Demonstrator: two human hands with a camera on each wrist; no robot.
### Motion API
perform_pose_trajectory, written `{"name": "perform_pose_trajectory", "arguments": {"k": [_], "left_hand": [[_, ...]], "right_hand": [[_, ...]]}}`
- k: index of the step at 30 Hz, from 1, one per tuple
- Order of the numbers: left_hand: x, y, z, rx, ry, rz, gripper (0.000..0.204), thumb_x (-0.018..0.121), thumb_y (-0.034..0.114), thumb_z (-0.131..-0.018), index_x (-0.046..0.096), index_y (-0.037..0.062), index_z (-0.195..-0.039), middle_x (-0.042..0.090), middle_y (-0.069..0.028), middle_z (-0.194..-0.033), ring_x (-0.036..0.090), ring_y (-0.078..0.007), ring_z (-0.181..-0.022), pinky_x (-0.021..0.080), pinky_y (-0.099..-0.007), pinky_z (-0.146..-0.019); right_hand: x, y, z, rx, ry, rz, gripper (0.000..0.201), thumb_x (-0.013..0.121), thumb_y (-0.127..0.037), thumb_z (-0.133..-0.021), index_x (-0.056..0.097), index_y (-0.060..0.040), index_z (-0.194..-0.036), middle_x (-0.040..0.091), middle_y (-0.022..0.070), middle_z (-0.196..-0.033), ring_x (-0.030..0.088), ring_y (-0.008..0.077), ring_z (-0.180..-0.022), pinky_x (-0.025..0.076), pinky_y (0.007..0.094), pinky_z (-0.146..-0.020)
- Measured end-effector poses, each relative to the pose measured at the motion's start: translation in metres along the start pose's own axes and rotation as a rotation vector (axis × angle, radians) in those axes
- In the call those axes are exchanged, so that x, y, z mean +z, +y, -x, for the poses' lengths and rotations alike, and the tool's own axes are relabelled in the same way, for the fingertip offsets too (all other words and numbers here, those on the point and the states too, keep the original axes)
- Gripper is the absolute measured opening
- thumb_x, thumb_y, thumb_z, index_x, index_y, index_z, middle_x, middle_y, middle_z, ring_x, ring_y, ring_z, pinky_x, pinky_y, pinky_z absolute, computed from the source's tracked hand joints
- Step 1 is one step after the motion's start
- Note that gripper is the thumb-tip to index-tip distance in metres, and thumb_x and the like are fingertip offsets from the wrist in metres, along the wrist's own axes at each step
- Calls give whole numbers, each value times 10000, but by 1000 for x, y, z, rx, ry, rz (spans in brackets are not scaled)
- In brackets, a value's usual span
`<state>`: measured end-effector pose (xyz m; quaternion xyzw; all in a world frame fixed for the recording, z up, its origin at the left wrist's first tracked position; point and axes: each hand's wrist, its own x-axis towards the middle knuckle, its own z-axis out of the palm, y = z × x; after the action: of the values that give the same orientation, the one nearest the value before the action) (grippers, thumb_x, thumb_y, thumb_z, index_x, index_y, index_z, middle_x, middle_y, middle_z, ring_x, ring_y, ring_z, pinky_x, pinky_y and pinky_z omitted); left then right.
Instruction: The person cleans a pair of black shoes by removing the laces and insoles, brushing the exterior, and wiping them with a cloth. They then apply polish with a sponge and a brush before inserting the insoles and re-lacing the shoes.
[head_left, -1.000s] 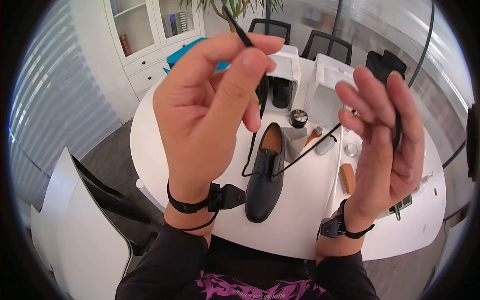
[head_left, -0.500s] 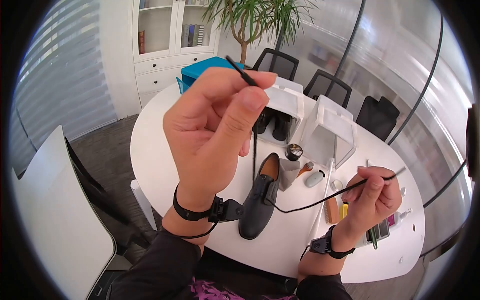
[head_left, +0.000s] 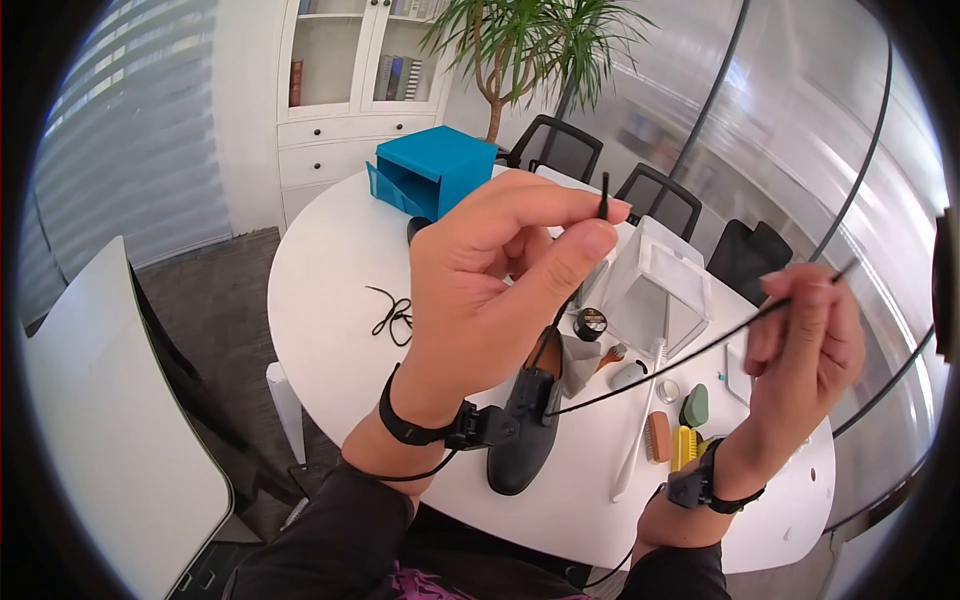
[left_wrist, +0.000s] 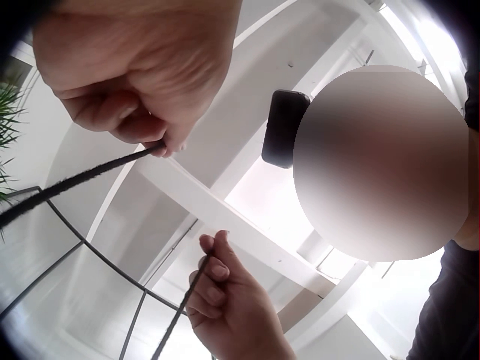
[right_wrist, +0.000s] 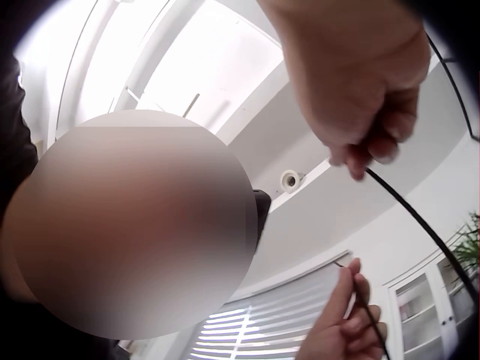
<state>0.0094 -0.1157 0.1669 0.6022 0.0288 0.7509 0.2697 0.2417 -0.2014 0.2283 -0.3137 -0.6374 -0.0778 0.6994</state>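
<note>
A black lace-up shoe point(head_left: 522, 450) stands on the white table, toe toward the person. Both lace ends rise from its eyelets. Thumb and index finger of the left hand point(head_left: 500, 280) pinch one end above the shoe, its tip pointing up. To the right, the right hand point(head_left: 810, 350) pinches the other lace point(head_left: 672, 368), which runs slanting and fairly straight to the shoe. In the left wrist view the left hand point(left_wrist: 142, 67) pinches its lace, the right hand point(left_wrist: 240, 315) lower down. The right wrist view shows the right hand point(right_wrist: 360, 82) pinching its lace.
A blue box point(head_left: 460, 165) and a loose black lace point(head_left: 392, 318) lie at the table's left and back. Toward the right are a clear box point(head_left: 655, 285), a polish tin point(head_left: 590, 323), a grey cloth point(head_left: 578, 366), brushes point(head_left: 657, 437) and a white stick point(head_left: 632, 450).
The left hand has moved right across the view, still pinching its lace. The right hand, first raised with fingers spread, lowered to a pinch, then rose and moved right. The head view shifted, revealing the loose lace.
</note>
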Motion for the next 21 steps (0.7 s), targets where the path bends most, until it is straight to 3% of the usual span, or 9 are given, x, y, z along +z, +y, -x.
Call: {"name": "perform_pose_trajectory", "arguments": {"k": [4, 6, 10, 11, 12, 15, 18, 20, 21], "left_hand": [[0, -4, 0, -14, -23, 16, 130, 797, 56, -1104, 799, -46, -1185, 801, -130, -1229, 525, -17, -644, 420, -197, -546], [-1, -7, 0, -12, -37, 0, 133, 795, 55, -1105, 804, -45, -1193, 800, -122, -1226, 528, -18, -648, 420, -197, -545], [-2, -10, 0, -38, -55, -44, 137, 796, 68, -1107, 817, -34, -1196, 806, -84, -1166, 533, -17, -651, 412, -198, -542], [-2, -9, 0, -43, -56, -51, 137, 796, 68, -1107, 817, -34, -1196, 806, -84, -1166, 533, -17, -651, 412, -198, -542], [-2, -7, -1, -90, -42, -56, 134, 797, 73, -1106, 818, -29, -1191, 808, -66, -1116, 534, -16, -649, 410, -199, -543], [-4, -7, -2, -154, -27, -113, 128, 794, 77, -1105, 821, -19, -1185, 807, -38, -1041, 538, -12, -647, 404, -201, -543], [-15, -14, -8, -189, -29, -224, 125, 815, 93, -1089, 831, -12, -1155, 797, -11, -954, 543, -10, -638, 403, -208, -547], [-28, -20, -11, -240, -144, -563, 143, 852, 129, -1068, 838, -5, -1115, 784, 4, -883, 567, -13, -645, 425, -220, -564], [-37, -25, -12, -438, -153, -602, 170, 869, 165, -1055, 842, 5, -1105, 760, 20, -810, 596, -29, -650, 453, -230, -587]], "right_hand": [[5, -5, 3, -49, 56, -75, 392, 630, -272, -1231, 755, 37, -1025, 707, 46, -784, 540, 39, -543, 371, 209, -500], [7, -8, 7, 142, -148, -15, 375, 644, -255, -1221, 756, 39, -1017, 693, 48, -754, 552, 57, -541, 399, 222, -505], [6, 13, 22, 153, -174, -35, 330, 658, -203, -1205, 744, 45, -1004, 743, 80, -909, 600, 74, -651, 455, 228, -557], [-1, 20, 25, 161, -257, -80, 304, 639, -166, -1207, 751, 59, -1034, 763, 105, -1031, 649, 105, -751, 534, 253, -687], [2, 27, 30, 170, -256, -85, 304, 639, -166, -1207, 751, 59, -1034, 763, 105, -1031, 649, 105, -751, 534, 253, -687], [7, 46, 46, 203, -255, -94, 235, 609, -79, -1203, 773, 89, -1184, 762, 116, -1029, 700, 167, -827, 580, 343, -972], [11, 63, 66, 367, -285, -246, 217, 604, -45, -1195, 751, 101, -1262, 759, 116, -993, 705, 162, -826, 592, 328, -899], [5, 68, 71, 519, -313, -246, 204, 620, -11, -1172, 728, 100, -1303, 768, 111, -959, 706, 147, -817, 588, 298, -824], [6, 71, 70, 604, -406, -211, 180, 635, -13, -1162, 734, 85, -1275, 777, 107, -954, 699, 136, -799, 581, 285, -786]]}}
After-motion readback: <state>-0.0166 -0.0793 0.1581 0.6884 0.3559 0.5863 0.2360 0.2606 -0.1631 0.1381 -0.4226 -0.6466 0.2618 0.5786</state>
